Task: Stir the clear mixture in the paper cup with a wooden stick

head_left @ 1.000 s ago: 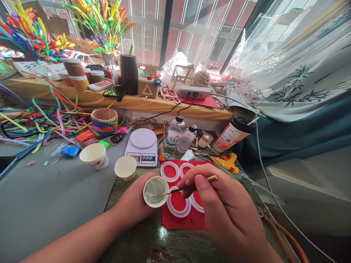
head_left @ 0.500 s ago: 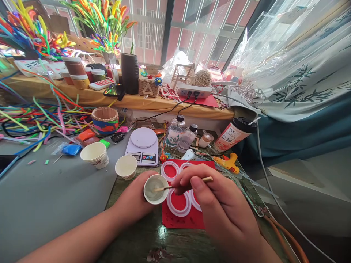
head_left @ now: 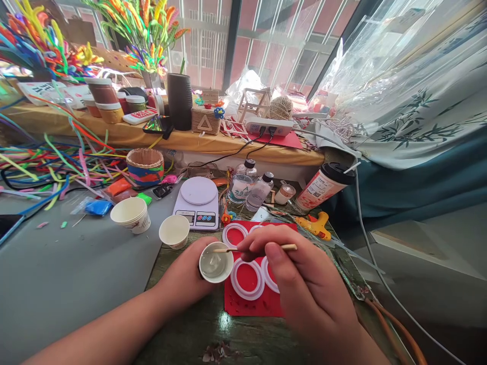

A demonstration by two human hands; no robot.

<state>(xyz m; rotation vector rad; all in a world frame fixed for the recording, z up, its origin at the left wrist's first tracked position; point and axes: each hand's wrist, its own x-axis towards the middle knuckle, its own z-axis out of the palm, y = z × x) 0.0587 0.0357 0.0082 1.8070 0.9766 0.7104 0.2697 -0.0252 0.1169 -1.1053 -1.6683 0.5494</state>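
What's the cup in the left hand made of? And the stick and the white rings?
Cup: probably paper, matte, judging by its thin white wall.
Stick: likely wood, unpainted-looking, from its tan colour.
White rings: silicone or plastic perhaps, smooth with slight sheen; I can't tell which.

Single head-worn view, forward and downward
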